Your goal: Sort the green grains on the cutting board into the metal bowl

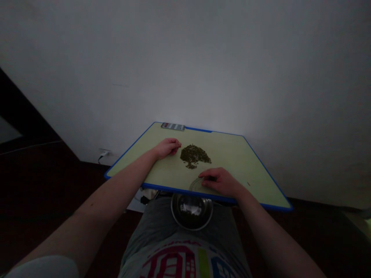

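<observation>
A loose pile of small green-brown beans or seeds (193, 154) lies on the pale yellow board with a blue rim (232, 144). My left hand (169, 147) rests at the pile's left edge, fingers curled and pinched together; whatever they may hold is too small to make out. Near the board's front edge, my right hand (219, 181) grips a clear curved plastic piece (195, 184), which looks like a protractor. Below that edge, a shiny metal bowl (205, 222) sits between my thighs with some dark green bits inside.
A phone (173, 126) with a lit screen lies at the board's back left. To the right of my right hand is a thin reddish sliver (248, 184). Behind the board rises a plain wall (203, 69), with a plug and cable (103, 154) low on the left.
</observation>
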A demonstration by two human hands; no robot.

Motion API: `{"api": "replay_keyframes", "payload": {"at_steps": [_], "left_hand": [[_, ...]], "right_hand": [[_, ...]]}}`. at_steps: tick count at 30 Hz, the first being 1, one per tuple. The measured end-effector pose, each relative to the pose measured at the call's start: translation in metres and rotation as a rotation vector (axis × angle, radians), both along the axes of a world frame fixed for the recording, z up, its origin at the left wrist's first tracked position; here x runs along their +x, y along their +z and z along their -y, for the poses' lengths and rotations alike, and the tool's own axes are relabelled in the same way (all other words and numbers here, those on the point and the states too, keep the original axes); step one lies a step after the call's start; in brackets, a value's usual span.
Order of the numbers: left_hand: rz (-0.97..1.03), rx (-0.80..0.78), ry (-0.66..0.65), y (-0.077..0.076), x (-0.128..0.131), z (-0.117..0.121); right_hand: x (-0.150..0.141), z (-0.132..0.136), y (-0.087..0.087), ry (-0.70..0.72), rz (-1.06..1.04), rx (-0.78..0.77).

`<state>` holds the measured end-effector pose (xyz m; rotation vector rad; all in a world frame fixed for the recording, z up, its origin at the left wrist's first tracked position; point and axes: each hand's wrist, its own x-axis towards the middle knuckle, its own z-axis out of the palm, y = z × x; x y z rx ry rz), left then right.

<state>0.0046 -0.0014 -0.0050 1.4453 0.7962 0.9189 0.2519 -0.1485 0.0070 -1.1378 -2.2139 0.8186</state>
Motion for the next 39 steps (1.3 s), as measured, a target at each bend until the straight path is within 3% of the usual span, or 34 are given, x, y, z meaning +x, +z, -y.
{"api": "replay_keyframes", "payload": {"at_steps": [5, 22, 25, 29, 33, 39], "left_hand": [[0.003, 0.003, -0.007, -0.001, -0.001, -0.001], [-0.01, 0.005, -0.003, 0.0, 0.0, 0.0], [-0.009, -0.01, -0.002, 0.0, 0.0, 0.0], [-0.001, -0.026, 0.005, 0.0, 0.0, 0.0], [0.0, -0.03, 0.006, 0.001, 0.001, 0.0], [-0.024, -0.01, 0.005, 0.002, 0.0, 0.0]], "right_hand": [[-0.002, 0.0, 0.003, -0.084, 0.0, 0.061], [-0.003, 0.001, 0.001, -0.008, 0.005, 0.041], [0.003, -0.003, 0.006, -0.116, -0.008, 0.118], [0.01, -0.016, 0.013, -0.362, -0.083, 0.255], [0.012, -0.023, 0.008, -0.518, -0.076, 0.314], [0.013, -0.018, -0.005, -0.582, 0.033, 0.346]]}}
